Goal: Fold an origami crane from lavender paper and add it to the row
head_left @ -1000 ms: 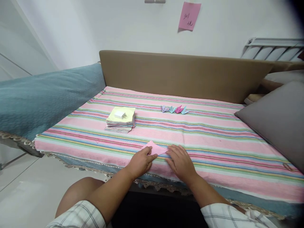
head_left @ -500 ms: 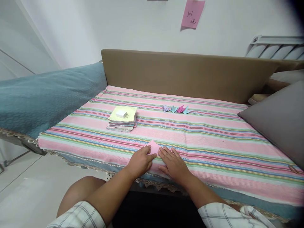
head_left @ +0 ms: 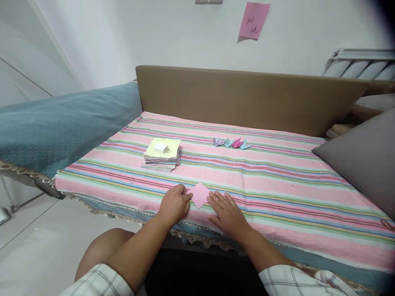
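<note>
A small pink folded paper (head_left: 200,194) lies on the striped cloth (head_left: 277,181) near its front edge. My left hand (head_left: 173,204) rests curled at the paper's left corner, its fingertips touching that edge. My right hand (head_left: 227,213) lies flat with fingers stretched out, its fingertips at the paper's right edge. Farther back sits a stack of coloured paper sheets (head_left: 161,156) with a white charger plug (head_left: 161,148) on top. Several small folded paper cranes (head_left: 231,143) stand in a row behind.
A brown padded backrest (head_left: 247,96) runs along the rear. A teal blanket (head_left: 61,123) drapes on the left, a grey cushion (head_left: 364,156) sits on the right. A pink note (head_left: 254,19) hangs on the wall. My bare knee (head_left: 105,246) is below.
My right hand slid left along the paper, then drew back to its right edge. My left hand shifted left off it. The paper now shows as a small diamond.
</note>
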`<action>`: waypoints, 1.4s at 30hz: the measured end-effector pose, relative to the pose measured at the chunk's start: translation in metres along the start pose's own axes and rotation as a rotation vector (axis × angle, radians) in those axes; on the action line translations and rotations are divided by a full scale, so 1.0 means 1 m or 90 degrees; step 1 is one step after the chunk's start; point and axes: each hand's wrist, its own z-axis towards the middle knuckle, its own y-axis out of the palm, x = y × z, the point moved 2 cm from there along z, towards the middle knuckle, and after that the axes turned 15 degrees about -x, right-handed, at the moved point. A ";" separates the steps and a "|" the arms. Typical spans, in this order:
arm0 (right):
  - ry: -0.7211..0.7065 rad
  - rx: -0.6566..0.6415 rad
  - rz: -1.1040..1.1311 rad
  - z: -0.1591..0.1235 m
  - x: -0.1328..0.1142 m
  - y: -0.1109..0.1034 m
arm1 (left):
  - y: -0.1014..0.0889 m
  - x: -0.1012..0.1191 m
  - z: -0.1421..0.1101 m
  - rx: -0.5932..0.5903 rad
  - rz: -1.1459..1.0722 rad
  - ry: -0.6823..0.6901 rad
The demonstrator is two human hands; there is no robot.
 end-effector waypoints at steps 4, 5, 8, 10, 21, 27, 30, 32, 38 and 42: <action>-0.002 -0.006 -0.004 0.000 0.000 0.000 | -0.003 -0.001 -0.001 -0.010 0.006 -0.018; -0.001 -0.007 -0.005 0.000 0.001 0.001 | -0.004 -0.002 -0.001 -0.012 0.007 -0.025; 0.001 -0.011 -0.004 0.001 0.000 0.000 | -0.007 -0.008 -0.002 -0.014 0.001 -0.046; 0.004 -0.012 0.000 0.001 0.000 0.000 | -0.008 -0.014 -0.001 0.000 -0.014 -0.072; 0.008 -0.015 0.022 0.003 0.000 0.000 | 0.000 0.029 0.017 0.093 -0.014 0.036; 0.015 -0.002 0.033 0.003 0.000 0.000 | 0.009 0.035 0.024 0.055 0.000 -0.015; 0.011 0.004 0.030 0.002 0.000 0.001 | 0.009 0.031 0.023 0.044 -0.008 -0.038; 0.009 0.005 0.031 0.002 0.001 0.001 | 0.007 0.028 0.020 0.034 -0.013 -0.044; 0.011 0.003 0.037 0.002 0.000 0.000 | 0.004 0.017 0.010 0.000 -0.018 -0.072; 0.009 0.008 0.034 0.001 -0.001 -0.002 | 0.002 0.011 0.005 -0.009 -0.018 -0.095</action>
